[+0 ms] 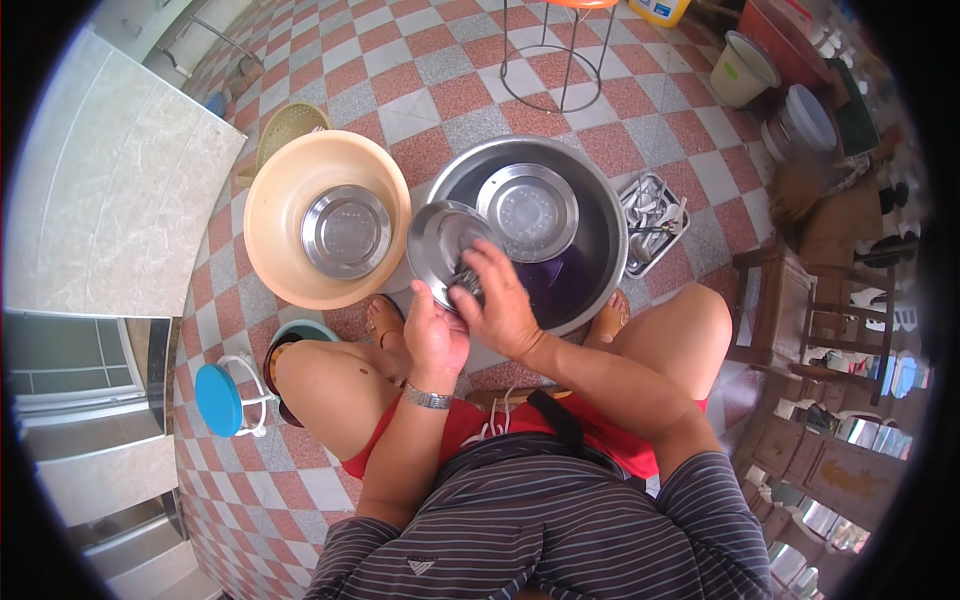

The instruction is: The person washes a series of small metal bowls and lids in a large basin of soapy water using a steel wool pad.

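My left hand (438, 335) grips the lower edge of a shiny metal plate (430, 240), which is tilted between the two basins. My right hand (503, 312) is curled over a dark scrubber (466, 280) pressed on the plate's face; the scrubber is mostly hidden by the fingers. Just right of the plate, a large grey metal basin (605, 170) holds dark purplish water and another round metal dish (528, 212). To the left, a peach plastic basin (268, 250) has a metal dish (347, 232) lying in it.
A metal tray (640, 265) of spoons and other utensils sits right of the grey basin. Behind the peach basin is a yellowish colander (285, 130). A blue-topped stool (218, 400) stands left of my knee, a wire-legged stool (560, 75) ahead, a wooden chair (775, 305) at right.
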Demonstrator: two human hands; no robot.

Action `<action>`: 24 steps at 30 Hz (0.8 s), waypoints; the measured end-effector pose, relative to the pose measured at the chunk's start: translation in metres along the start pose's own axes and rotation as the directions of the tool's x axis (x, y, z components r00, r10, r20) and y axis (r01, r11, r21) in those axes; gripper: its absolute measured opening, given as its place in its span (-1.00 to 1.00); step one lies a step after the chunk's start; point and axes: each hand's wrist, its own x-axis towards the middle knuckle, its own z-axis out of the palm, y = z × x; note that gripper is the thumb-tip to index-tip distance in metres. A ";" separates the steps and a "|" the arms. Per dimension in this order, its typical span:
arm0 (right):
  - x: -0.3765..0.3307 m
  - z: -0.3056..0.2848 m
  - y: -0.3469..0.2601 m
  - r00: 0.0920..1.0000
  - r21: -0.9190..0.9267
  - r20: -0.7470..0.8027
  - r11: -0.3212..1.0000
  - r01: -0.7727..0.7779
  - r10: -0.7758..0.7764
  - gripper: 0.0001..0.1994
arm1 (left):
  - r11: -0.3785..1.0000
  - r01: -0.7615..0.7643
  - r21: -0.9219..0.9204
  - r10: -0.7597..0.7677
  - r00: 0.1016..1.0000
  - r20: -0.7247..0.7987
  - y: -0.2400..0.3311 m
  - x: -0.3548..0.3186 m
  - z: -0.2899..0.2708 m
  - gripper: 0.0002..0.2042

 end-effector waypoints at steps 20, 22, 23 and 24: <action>0.072 -0.053 0.099 0.680 0.181 0.016 0.666 -0.723 0.733 -0.59 | 0.937 -0.206 0.283 0.234 0.970 -0.070 0.008 0.001 0.012 -0.76; 0.078 -0.063 0.087 0.527 0.673 0.373 0.167 -0.720 0.764 -0.66 | 0.943 -0.215 0.254 0.243 0.966 -0.085 0.017 0.005 0.009 -0.75; 0.080 -0.071 0.078 0.529 0.679 0.458 0.102 -0.727 0.715 -0.70 | 0.957 -0.197 0.215 0.215 0.975 -0.064 0.020 0.007 0.000 -0.73; 0.080 -0.075 0.080 0.529 0.678 0.459 0.104 -0.728 0.714 -0.70 | 0.969 -0.176 0.176 0.185 0.982 -0.038 0.022 0.009 0.000 -0.68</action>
